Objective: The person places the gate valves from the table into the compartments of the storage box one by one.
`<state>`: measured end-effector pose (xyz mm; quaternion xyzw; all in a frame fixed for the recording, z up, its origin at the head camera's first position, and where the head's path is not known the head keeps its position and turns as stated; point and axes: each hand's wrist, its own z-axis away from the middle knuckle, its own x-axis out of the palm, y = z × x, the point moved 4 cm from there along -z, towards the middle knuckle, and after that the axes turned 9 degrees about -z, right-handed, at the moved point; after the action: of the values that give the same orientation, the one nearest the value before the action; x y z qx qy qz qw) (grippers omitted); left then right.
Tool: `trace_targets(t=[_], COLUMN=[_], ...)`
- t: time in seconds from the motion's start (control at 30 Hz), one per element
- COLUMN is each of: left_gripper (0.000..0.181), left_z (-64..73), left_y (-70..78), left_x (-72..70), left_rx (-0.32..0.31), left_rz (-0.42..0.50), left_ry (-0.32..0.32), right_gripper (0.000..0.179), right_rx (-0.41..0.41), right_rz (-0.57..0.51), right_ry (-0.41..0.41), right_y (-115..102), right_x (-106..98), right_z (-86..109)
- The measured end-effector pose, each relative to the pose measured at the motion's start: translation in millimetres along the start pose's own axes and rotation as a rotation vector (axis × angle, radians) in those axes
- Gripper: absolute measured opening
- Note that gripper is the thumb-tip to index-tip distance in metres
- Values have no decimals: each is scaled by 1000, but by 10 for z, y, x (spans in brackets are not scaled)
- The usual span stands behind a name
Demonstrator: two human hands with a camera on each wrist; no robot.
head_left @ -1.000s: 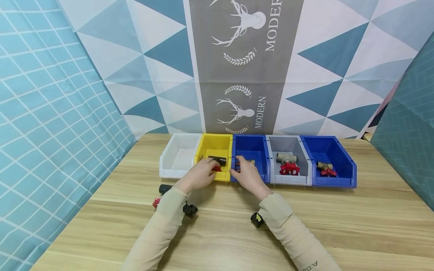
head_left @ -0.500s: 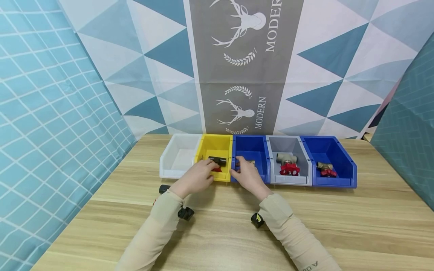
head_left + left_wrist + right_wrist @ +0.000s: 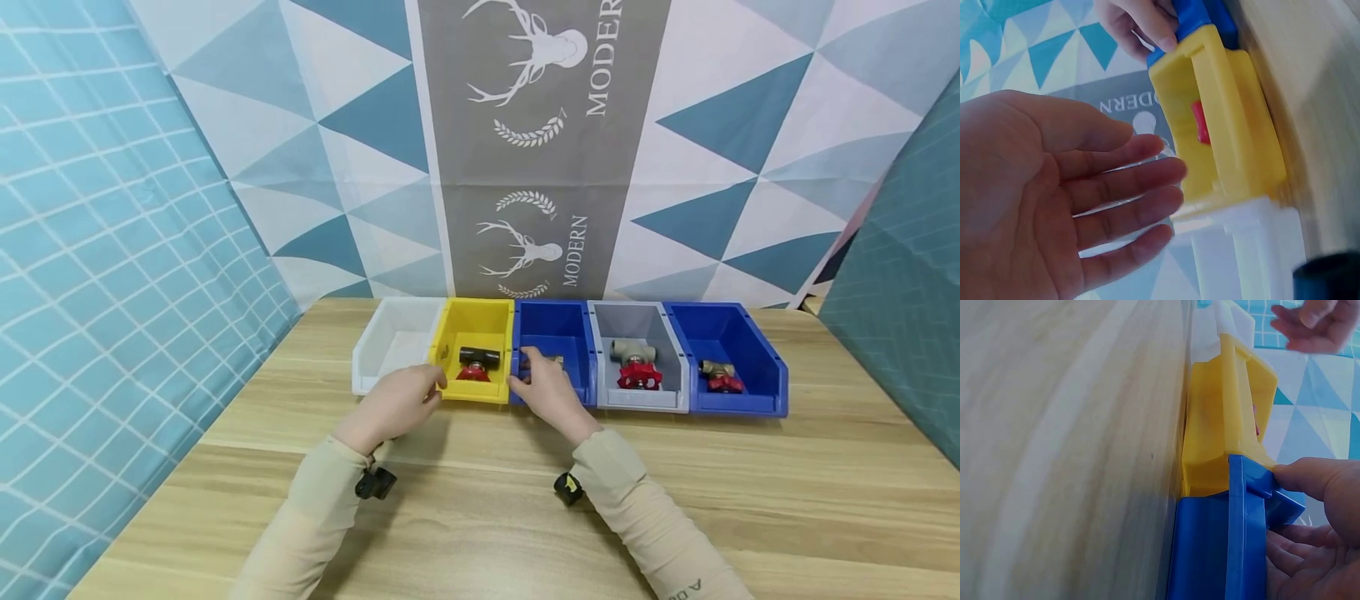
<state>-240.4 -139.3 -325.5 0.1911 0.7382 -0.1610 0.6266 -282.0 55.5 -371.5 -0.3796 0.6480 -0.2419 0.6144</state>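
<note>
My left hand (image 3: 401, 404) is in front of the white bin (image 3: 365, 383), its fingers loosely extended and holding nothing; the left wrist view shows its palm bare. My right hand (image 3: 549, 387) grips the side wall of the middle blue bin (image 3: 557, 321), thumb on the wall beside the yellow bin and fingers inside. In the yellow bin (image 3: 487, 312) lies a valve with a black tee body (image 3: 480, 358) and a red handwheel (image 3: 474, 374). A brass fitting (image 3: 557, 360) in the middle blue bin is mostly hidden by the right hand.
To the right, a grey bin (image 3: 630, 317) holds a valve with a red handwheel (image 3: 640, 375). The end blue bin (image 3: 697, 317) holds a small brass valve (image 3: 717, 369) with a red handle. A black round-ended piece (image 3: 1329, 275) shows low in the left wrist view.
My left hand has left the yellow bin and moved left and toward me, uncovering the black valve with its red wheel. The right hand has stayed put.
</note>
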Motion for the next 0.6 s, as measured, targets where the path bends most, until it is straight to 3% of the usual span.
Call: trace_targets(t=[0.1, 0.27, 0.6], left_gripper=[7, 9, 18], left_z=[89, 204, 368], left_y=[-61, -145, -224], left_x=[8, 46, -1], left_rx=[-20, -62, -73], left_rz=[-21, -26, -39], left_ry=[-7, -72, -177], right_gripper=[56, 56, 56], right_rx=[1, 7, -1], right_rz=[5, 12, 15], right_ry=[-1, -8, -1], right_y=[0, 19, 13], right_x=[13, 37, 13], right_z=[7, 14, 1])
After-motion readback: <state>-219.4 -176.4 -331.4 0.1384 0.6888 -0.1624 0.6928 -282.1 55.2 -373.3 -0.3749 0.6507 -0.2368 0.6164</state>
